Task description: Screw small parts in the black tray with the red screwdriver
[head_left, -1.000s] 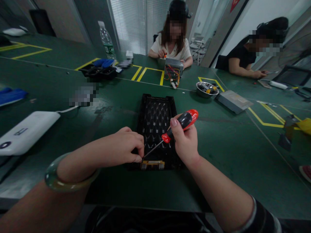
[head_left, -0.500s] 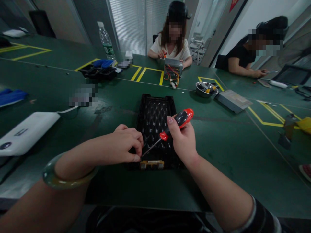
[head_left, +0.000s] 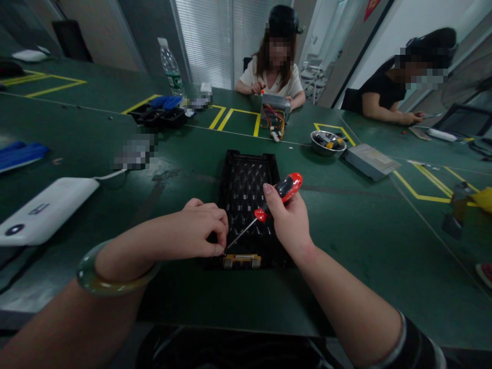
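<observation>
A black perforated metal casing (head_left: 246, 189) lies flat on the green table in front of me, with a small brass-coloured connector (head_left: 242, 261) at its near edge. My right hand (head_left: 290, 225) is closed around a red and black screwdriver (head_left: 283, 192), whose shaft slants down to the left. The tip meets the casing's near left corner. My left hand (head_left: 196, 233) pinches at that same spot, fingers curled against the casing and the tip. A pale green bangle (head_left: 100, 279) circles my left wrist.
A white box (head_left: 42, 210) lies at the left, with blue items (head_left: 21, 154) beyond it. A steel bowl (head_left: 326, 142) and a grey drive (head_left: 369, 160) sit at the right. A water bottle (head_left: 171, 66) and black trays (head_left: 159, 115) stand further back. Two people work at the table's far side.
My right hand and the screwdriver handle have shifted slightly left and back. The left hand stays pinched at the casing's corner.
</observation>
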Motion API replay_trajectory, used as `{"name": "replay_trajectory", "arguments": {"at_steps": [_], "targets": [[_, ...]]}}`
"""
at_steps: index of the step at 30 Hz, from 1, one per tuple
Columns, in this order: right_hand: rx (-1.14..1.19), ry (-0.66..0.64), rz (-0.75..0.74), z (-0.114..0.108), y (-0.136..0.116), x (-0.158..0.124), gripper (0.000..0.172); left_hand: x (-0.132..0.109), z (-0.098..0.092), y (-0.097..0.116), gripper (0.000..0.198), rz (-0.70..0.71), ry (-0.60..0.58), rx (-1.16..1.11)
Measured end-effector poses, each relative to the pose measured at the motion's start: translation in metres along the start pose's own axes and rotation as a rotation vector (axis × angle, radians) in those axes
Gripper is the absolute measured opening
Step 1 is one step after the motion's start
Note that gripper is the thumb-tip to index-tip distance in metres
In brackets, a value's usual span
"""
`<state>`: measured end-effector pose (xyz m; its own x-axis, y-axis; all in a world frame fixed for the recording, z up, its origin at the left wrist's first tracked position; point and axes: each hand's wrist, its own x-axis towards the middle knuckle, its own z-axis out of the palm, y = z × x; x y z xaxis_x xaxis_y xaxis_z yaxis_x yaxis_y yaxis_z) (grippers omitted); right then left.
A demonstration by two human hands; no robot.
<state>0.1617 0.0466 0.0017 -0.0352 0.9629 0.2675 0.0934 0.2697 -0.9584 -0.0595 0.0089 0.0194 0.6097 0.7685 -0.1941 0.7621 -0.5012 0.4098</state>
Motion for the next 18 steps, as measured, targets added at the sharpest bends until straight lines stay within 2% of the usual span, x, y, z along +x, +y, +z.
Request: {"name": "replay_trajectory", "arguments": {"at_steps": [6, 10, 13, 18], "targets": [[0.041, 0.008, 0.011, 0.000, 0.003, 0.001, 0.033, 0.000, 0.003, -0.004, 0.010, 0.002, 0.021, -0.024], [0.123, 0.012, -0.108, -0.002, -0.003, -0.004, 0.027, 0.000, 0.005, -0.006, 0.009, 0.035, 0.034, -0.032], [0.114, -0.030, -0.233, -0.004, -0.009, -0.009, 0.023, 0.000, 0.004, -0.004, 0.010, 0.010, 0.017, -0.027], [0.088, -0.115, -0.262, -0.005, -0.013, -0.014, 0.022, 0.001, 0.000, 0.001, 0.012, -0.018, -0.014, -0.005]]}}
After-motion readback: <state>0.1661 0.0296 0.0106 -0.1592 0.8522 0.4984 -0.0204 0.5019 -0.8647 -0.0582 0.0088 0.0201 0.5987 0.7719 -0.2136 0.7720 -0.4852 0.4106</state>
